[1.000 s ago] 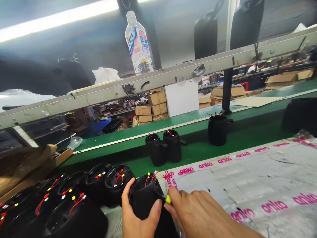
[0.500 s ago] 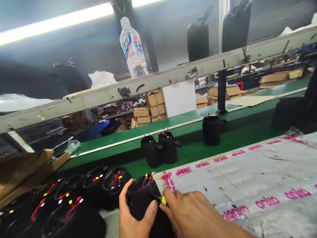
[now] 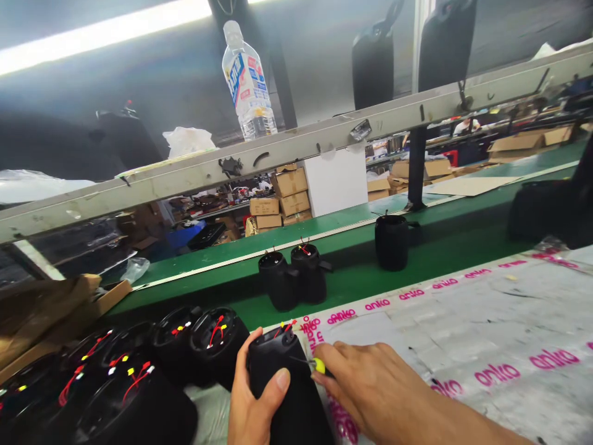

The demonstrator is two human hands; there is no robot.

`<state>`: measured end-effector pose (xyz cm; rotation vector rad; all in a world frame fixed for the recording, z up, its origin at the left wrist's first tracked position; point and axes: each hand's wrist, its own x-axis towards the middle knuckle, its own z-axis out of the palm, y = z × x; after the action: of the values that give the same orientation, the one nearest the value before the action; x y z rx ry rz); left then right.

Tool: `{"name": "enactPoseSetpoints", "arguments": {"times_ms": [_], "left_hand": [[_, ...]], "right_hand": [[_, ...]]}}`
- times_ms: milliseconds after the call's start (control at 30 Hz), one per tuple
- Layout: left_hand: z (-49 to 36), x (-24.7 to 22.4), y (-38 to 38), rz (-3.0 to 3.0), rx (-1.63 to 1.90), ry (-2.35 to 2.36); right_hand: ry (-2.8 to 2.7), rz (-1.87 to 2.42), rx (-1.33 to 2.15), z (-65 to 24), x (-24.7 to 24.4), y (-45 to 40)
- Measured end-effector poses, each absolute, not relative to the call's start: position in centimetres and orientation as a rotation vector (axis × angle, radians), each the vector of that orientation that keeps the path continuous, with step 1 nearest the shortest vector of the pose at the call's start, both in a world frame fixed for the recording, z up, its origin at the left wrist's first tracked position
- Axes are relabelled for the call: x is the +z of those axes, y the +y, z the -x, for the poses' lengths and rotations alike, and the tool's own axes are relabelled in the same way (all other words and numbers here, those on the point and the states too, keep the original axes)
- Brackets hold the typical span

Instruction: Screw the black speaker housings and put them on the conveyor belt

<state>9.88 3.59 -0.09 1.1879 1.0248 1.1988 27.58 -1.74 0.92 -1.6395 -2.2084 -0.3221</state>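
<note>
My left hand (image 3: 250, 402) is wrapped round a black cylindrical housing (image 3: 299, 402), thumb across its near side. Red wires (image 3: 285, 329) with small yellow, white and red connectors stick out of its upper end. In my right hand (image 3: 375, 380) is a thin metal-shafted tool with a yellow handle (image 3: 319, 365). Its shaft reaches the housing's side just below the rim; the exact tip is hard to make out. Close on the left stands a similar open-topped black housing (image 3: 222, 352), with several more beyond it.
Three black housings, one of them here (image 3: 391, 244), stand on the green belt (image 3: 352, 278). A worktop covered in pink-printed film (image 3: 463, 327) lies to the right. A grey shelf rail (image 3: 296, 145) crosses above, carrying a plastic bottle (image 3: 248, 83). A cardboard box (image 3: 111, 300) sits at left.
The held housing has tilted and shifted slightly right, showing less of its open top. My right hand and the yellow-handled tool have moved a little right along with it.
</note>
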Motion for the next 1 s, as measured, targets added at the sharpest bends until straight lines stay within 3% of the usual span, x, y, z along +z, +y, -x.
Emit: {"name": "enactPoseSetpoints", "arguments": {"times_ms": [1000], "left_hand": [[-9.6,0.0,3.4,-1.219,1.001,0.891]], "right_hand": [[-2.607,1.455,-0.625,-30.2,2.4,-1.3]]}}
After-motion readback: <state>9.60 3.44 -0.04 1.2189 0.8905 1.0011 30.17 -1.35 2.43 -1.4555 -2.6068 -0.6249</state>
